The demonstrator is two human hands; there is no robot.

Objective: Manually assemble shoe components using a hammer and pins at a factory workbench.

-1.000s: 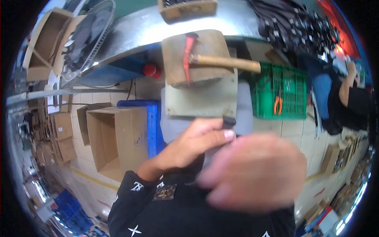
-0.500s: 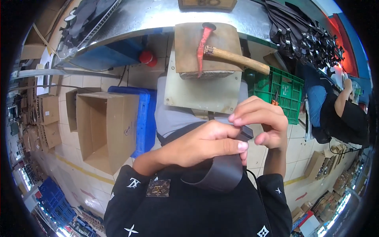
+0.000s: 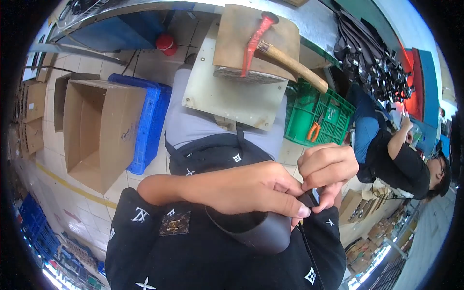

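A dark leather belt strap (image 3: 266,234) bends in a wide loop against my black top. My left hand (image 3: 278,191) is closed on the strap near its end, thumb pressed along it. At that end sits a small dark angular piece (image 3: 310,197) with a shiny face; whether it is a buckle or a strap loop I cannot tell. My right hand (image 3: 329,166) pinches this piece, its fingers curled over it. Beyond my lap, a hammer (image 3: 296,66) with a red head and wooden handle lies on a brown-topped block (image 3: 231,36).
The block stands on a pale board (image 3: 227,102) over my lap. To the left are a cardboard box (image 3: 116,130) and a blue crate (image 3: 150,130). A green crate (image 3: 297,118) with orange-handled pliers (image 3: 314,131) stands right. Belts (image 3: 362,43) hang near another person (image 3: 401,159).
My right fingers have gone from loosely bent and apart to closed on the dark end piece. Both hands sit slightly lower in view, and the whole view has shifted and tilted.
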